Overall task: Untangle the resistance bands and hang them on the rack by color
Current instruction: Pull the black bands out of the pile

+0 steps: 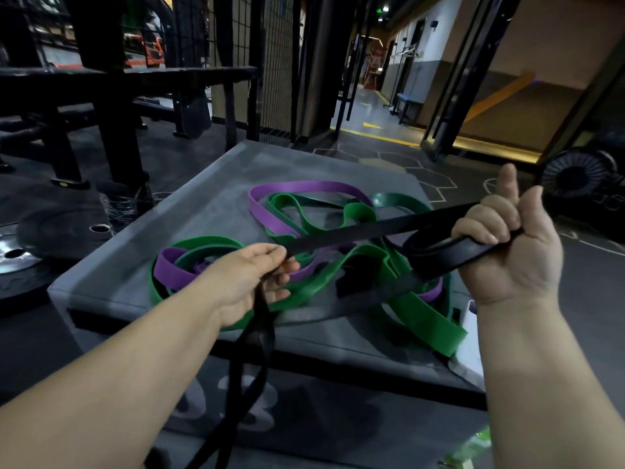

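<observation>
Black band [372, 230]: pinched by left hand [250, 282], gripped by right hand [507, 245]. Green bands [426, 319], purple bands [304, 187]: tangled on box [209, 204].

Both forearms extended forward. Left hand [247, 282] pinches the black band [372, 230]; right hand [507, 252] grips it, one digit raised.

Blk band [355, 232], grn bands [424, 318], purple bands [304, 187], grey pad [209, 204]

The single head-worn camera looks forward and down, close above the padded box [203, 204], facing its far corner.
</observation>
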